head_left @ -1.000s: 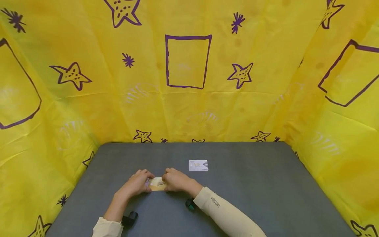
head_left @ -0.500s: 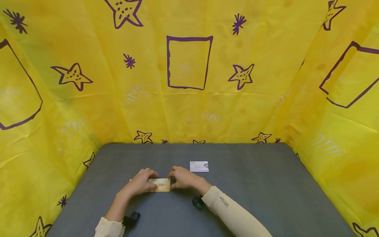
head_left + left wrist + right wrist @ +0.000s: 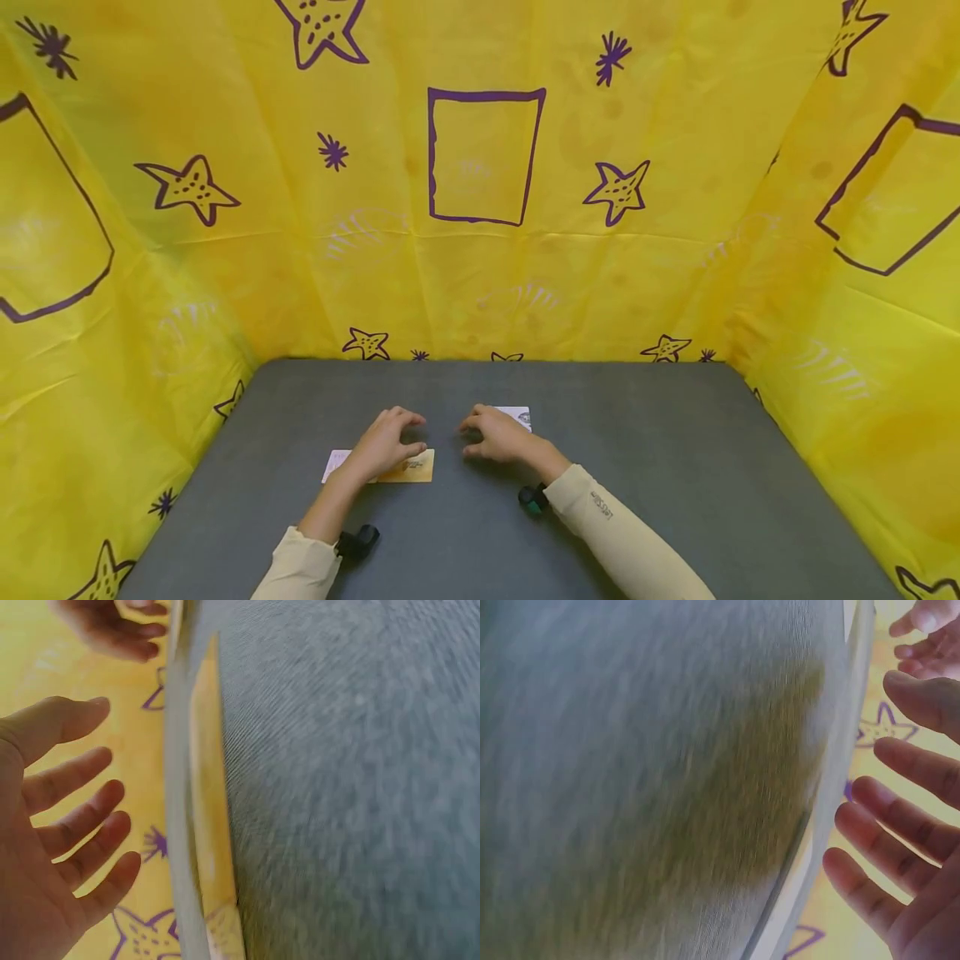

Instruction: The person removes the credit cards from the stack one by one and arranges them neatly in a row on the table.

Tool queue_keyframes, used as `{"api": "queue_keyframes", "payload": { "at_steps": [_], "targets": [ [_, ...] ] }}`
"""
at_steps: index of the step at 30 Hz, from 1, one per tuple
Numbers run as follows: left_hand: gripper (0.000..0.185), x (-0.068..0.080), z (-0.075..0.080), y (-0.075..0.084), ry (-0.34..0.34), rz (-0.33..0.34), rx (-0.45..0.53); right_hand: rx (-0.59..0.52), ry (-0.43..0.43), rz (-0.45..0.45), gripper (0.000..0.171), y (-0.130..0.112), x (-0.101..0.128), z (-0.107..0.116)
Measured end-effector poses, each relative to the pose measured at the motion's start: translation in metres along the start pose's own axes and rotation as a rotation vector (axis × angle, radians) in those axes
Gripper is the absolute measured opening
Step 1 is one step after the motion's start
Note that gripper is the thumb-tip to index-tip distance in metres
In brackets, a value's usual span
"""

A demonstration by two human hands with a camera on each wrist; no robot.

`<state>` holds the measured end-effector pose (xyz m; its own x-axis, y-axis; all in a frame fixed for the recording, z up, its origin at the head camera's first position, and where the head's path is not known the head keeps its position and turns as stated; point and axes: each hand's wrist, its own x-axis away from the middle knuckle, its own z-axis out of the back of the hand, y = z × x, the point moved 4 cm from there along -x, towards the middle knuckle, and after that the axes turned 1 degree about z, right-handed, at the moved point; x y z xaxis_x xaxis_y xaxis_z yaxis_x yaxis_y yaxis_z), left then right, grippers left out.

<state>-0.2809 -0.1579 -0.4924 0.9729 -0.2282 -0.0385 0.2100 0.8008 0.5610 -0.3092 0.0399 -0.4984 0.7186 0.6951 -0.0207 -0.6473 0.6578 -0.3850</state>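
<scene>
My left hand [image 3: 384,443] hovers over a yellow card [image 3: 418,468] on the table, its fingers spread and loosely bent with nothing between them. At the yellow card's left end lies a pale card [image 3: 337,459], partly hidden by the hand and wrist. In the left wrist view the yellow card [image 3: 212,780] shows nearly edge-on, apart from the fingers. My right hand [image 3: 504,436] is held up in front of a white card [image 3: 519,415] and covers its left part. Its fingers are also loosely bent and hold nothing; the right wrist view shows them off the table.
A grey tabletop [image 3: 637,475] spreads under both hands. Yellow cloth walls [image 3: 480,283] with purple drawings stand along its back and sides. Each wrist carries a small black camera, one on the left [image 3: 358,542] and one on the right [image 3: 533,498].
Both hands have come away from the yellow card, which has slid slightly right and now lies released. The right hand has moved right to the white card; the left has lifted and shifted right.
</scene>
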Motion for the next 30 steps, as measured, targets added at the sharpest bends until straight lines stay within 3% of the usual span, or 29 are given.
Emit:
{"api": "queue_keyframes", "payload": {
  "at_steps": [12, 30],
  "targets": [
    [0.037, -0.028, -0.020, 0.025, -0.004, -0.090, 0.039, -0.084, 0.083, -0.062, 0.034, 0.032, 0.016, 0.019],
    [0.036, -0.069, -0.044, 0.048, -0.095, -0.119, 0.061, -0.067, 0.124, -0.108, 0.030, 0.065, 0.024, 0.030]
  ]
}}
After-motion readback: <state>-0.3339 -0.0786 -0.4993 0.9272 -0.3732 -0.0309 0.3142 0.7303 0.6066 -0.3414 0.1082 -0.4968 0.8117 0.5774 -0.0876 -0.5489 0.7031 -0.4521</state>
